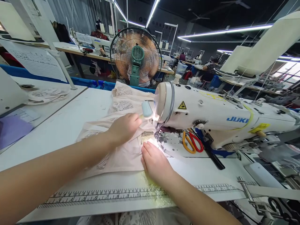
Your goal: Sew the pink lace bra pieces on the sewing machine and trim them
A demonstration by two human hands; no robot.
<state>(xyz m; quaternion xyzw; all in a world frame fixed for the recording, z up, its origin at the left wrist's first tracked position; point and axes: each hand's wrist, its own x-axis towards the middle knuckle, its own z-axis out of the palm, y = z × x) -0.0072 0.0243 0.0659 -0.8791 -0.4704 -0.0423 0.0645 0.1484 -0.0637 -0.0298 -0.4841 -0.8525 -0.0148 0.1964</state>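
Note:
A pale pink garment with lace panels [124, 161] lies spread on the table, its edge running under the head of a white JUKI sewing machine [211, 109]. My left hand [124, 128] is over the garment, left of the needle area, fingers curled together; what they grip is hidden. Fingers stretched, my right hand [156, 161] lies flat on the fabric just in front of the lit presser foot area. From beneath it a pale yellow lace strip [161, 200] trails over the table's front edge. A light blue rounded piece [147, 109] sits by the machine head above my left fingertips.
Orange-and-red-handled scissors [192, 142] lie on the machine bed, beside a black bar-like tool [215, 157]. A printed ruler [105, 197] runs along the front edge. Behind stands a large fan [136, 57]; thread cones [264, 47] stand right. Purple fabric [15, 129] lies left.

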